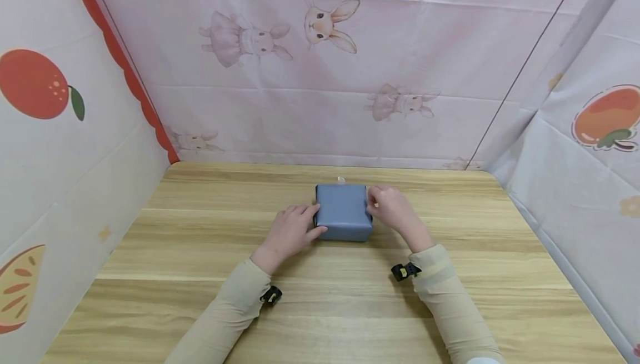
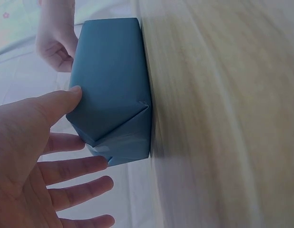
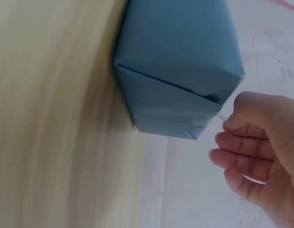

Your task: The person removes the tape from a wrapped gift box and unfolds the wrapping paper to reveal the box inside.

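A box wrapped in blue paper (image 1: pixel 342 207) sits on the wooden table, its ends folded into slanted flaps. My left hand (image 1: pixel 290 233) is at its left end; in the left wrist view the thumb (image 2: pixel 74 91) touches the box's edge and the other fingers reach out nearly straight beside the folded end. At the opposite end, my right hand (image 3: pixel 261 147) has its thumb and index finger pinched together on a bit of clear tape (image 3: pixel 222 116) that runs from the flap's edge. Its other fingers are loosely curled.
Just behind the box, a small whitish clear piece (image 1: pixel 341 179) stands out against the table (image 1: pixel 200 297). Cloth sheets printed with rabbits (image 1: pixel 330 25) and fruit (image 1: pixel 37 83) close in the back and both sides. Each wrist wears a black strap.
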`<state>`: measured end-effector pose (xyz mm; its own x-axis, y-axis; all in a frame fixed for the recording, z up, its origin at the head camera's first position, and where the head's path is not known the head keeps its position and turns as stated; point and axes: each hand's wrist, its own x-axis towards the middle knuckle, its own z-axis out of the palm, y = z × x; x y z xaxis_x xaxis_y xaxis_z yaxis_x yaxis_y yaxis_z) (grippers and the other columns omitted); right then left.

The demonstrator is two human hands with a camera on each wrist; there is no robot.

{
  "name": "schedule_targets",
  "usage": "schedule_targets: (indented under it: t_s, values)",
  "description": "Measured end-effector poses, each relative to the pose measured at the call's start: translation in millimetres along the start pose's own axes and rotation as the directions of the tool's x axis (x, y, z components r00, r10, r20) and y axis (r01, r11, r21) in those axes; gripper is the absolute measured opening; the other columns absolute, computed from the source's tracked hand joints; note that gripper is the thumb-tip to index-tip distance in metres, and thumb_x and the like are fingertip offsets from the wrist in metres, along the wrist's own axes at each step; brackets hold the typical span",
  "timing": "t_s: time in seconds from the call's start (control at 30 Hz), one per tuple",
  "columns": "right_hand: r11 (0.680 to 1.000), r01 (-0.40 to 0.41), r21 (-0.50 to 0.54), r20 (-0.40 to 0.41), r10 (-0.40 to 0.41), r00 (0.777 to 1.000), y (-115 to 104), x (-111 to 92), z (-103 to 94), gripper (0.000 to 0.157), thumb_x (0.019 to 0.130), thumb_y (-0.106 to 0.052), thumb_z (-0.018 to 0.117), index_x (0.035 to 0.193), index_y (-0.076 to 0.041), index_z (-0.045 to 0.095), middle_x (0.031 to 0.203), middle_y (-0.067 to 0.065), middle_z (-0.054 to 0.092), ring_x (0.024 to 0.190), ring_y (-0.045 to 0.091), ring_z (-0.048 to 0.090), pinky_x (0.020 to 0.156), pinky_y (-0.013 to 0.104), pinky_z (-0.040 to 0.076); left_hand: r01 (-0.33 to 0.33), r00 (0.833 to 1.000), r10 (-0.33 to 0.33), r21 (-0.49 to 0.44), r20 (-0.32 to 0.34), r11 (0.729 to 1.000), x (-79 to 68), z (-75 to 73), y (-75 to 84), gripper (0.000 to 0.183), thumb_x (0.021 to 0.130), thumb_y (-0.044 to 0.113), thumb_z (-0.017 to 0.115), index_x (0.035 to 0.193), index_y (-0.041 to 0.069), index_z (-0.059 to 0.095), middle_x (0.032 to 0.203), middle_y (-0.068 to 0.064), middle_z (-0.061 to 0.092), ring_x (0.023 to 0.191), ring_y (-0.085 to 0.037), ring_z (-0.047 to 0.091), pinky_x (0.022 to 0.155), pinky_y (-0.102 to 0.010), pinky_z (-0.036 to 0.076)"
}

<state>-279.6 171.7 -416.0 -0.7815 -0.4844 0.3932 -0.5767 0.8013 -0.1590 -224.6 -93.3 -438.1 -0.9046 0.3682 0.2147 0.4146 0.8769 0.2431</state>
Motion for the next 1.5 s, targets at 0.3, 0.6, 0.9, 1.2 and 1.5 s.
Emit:
schedule_targets:
  t_s: [0.3,0.6,0.9,1.2,1.5]
  values:
    - [0.996,-0.074,0.058,0.073,0.069,0.995,9,1,-6.9,0.011,0.079,-0.005,0.065,0.072,-0.01,0.058,0.07,0.001,0.059,0.062,0.012,0.051,0.057,0.026,0.045,-0.02,0.999,0.02,0.009,-0.024,1.0,0.6,1.0,-1.9,0.062,0.094,0.053,0.056,0.141,0.013,0.051,0.131,-0.013,0.062,0.12,-0.033,0.058,0.093,-0.053,0.05]
    - [0.985,-0.148,0.086,0.111,0.138,0.984,12,2,-14.2,0.013,0.087,-0.015,0.066,0.077,-0.009,0.06,0.07,0.002,0.06,0.061,0.013,0.05,0.057,0.027,0.043,-0.023,1.0,0.023,0.003,-0.021,1.0,1.5,-1.9,-2.3,0.062,0.094,0.052,0.057,0.141,0.012,0.051,0.132,-0.013,0.062,0.121,-0.034,0.058,0.093,-0.053,0.05]
    - [0.978,-0.194,0.08,0.156,0.18,0.971,6,4,0.9,0.033,0.094,-0.04,0.063,0.079,-0.012,0.053,0.066,-0.001,0.048,0.057,0.013,0.041,0.052,0.026,0.033,-0.014,1.0,0.014,0.004,-0.004,1.0,1.5,0.3,-2.2,0.063,0.094,0.053,0.056,0.142,0.012,0.05,0.133,-0.013,0.061,0.122,-0.034,0.057,0.095,-0.054,0.049]
    - [0.985,-0.161,0.058,0.109,0.154,0.982,10,1,3.3,0.013,0.094,-0.011,0.057,0.082,-0.009,0.062,0.073,0.002,0.057,0.062,0.014,0.049,0.055,0.028,0.041,-0.01,1.0,0.01,0.001,-0.001,1.0,0.8,0.9,-1.2,0.063,0.094,0.053,0.056,0.143,0.013,0.05,0.134,-0.013,0.06,0.123,-0.034,0.056,0.095,-0.054,0.049]
    - [0.981,-0.187,0.044,0.134,0.18,0.975,12,-1,-3.8,0.007,0.091,-0.011,0.058,0.087,-0.008,0.063,0.073,0.003,0.058,0.061,0.014,0.049,0.053,0.026,0.04,-0.007,1.0,0.007,0.004,-0.004,1.0,0.1,0.2,-0.4,0.063,0.094,0.053,0.056,0.142,0.013,0.05,0.133,-0.013,0.061,0.122,-0.033,0.057,0.094,-0.053,0.05]
